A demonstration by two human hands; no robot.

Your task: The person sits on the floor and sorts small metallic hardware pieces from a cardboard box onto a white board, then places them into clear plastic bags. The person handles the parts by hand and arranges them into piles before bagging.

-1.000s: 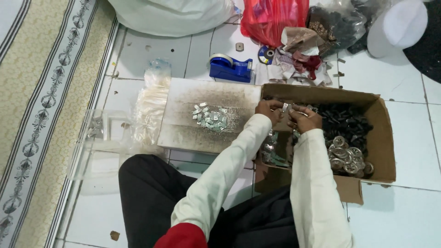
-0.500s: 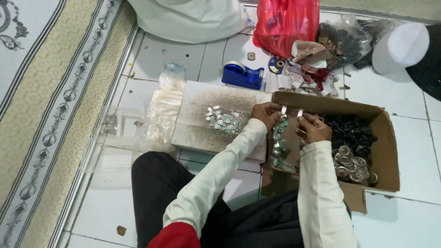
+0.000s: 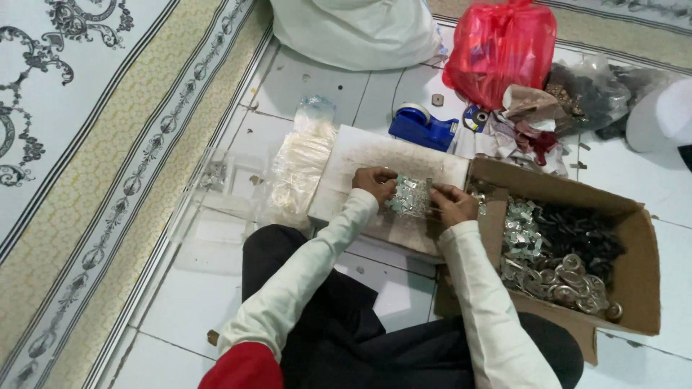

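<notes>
My left hand point(image 3: 373, 183) and my right hand point(image 3: 451, 204) meet over a small heap of shiny silver metal pieces point(image 3: 409, 199) lying on a white board point(image 3: 364, 155) on the floor. Curled fingers of the left hand rest on the heap's left edge; whether they grip a piece is hidden. At the heap's right edge, the right hand pinches a small silver piece. Just right of the hands stands an open cardboard box point(image 3: 634, 216) holding silver clips point(image 3: 520, 229), black parts point(image 3: 580, 232) and metal rings point(image 3: 569, 277).
A clear bag of small parts point(image 3: 301, 162) and clear plastic trays point(image 3: 216, 209) lie left of the board. Behind are a blue tape dispenser point(image 3: 422, 126), a red plastic bag point(image 3: 504, 47), a white sack point(image 3: 353, 29) and dark bags. A patterned carpet point(image 3: 94, 144) borders the tiled floor.
Both hands have moved left, from above the cardboard box to the heap of silver pieces on the white board. The view has shifted closer.
</notes>
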